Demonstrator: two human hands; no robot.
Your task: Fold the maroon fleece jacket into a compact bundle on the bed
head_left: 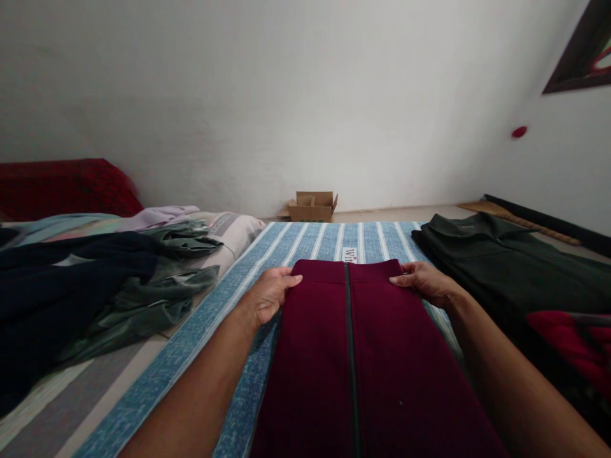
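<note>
A maroon zip-up jacket [317,356], folded into a long panel with its dark zipper running down the middle, stretches toward me over the blue-and-white striped bedspread [281,240]. At its far left corner my left hand [273,292] pinches the cloth between thumb and fingers. My right hand [422,282] grips the far right corner the same way. The collar edge between the two hands looks straight and taut. The near end of the jacket runs out of the bottom of the view.
Dark green folded garments [506,267] lie to the right, with a red garment [573,343] nearer me. Loose dark clothes [95,273] are heaped at left, before a red cushion-like shape [71,187]. An open cardboard box [310,210] stands by the back wall.
</note>
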